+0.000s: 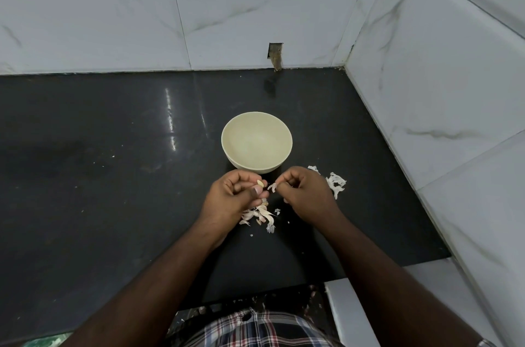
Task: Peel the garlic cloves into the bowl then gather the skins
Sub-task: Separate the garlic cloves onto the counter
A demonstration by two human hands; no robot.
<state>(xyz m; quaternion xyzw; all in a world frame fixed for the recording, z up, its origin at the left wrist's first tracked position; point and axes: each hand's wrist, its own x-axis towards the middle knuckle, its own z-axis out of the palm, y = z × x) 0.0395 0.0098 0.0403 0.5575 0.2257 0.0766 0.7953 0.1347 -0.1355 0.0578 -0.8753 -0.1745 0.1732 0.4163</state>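
A pale yellowish garlic clove is pinched upright in the curled fingers of the left hand, its long axis roughly vertical, just before the cream bowl. Nothing can be made out inside the bowl. A strip of skin is gripped by the right hand. Unpeeled cloves lie on the dark bench beneath the hands; a skin pile lies to the right.

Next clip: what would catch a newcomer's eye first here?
The two hands at centre: the left hand holds a garlic clove while the right hand pinches a strip of skin. Just beyond them stands a cream bowl on the black counter, with peeled skins to its right.
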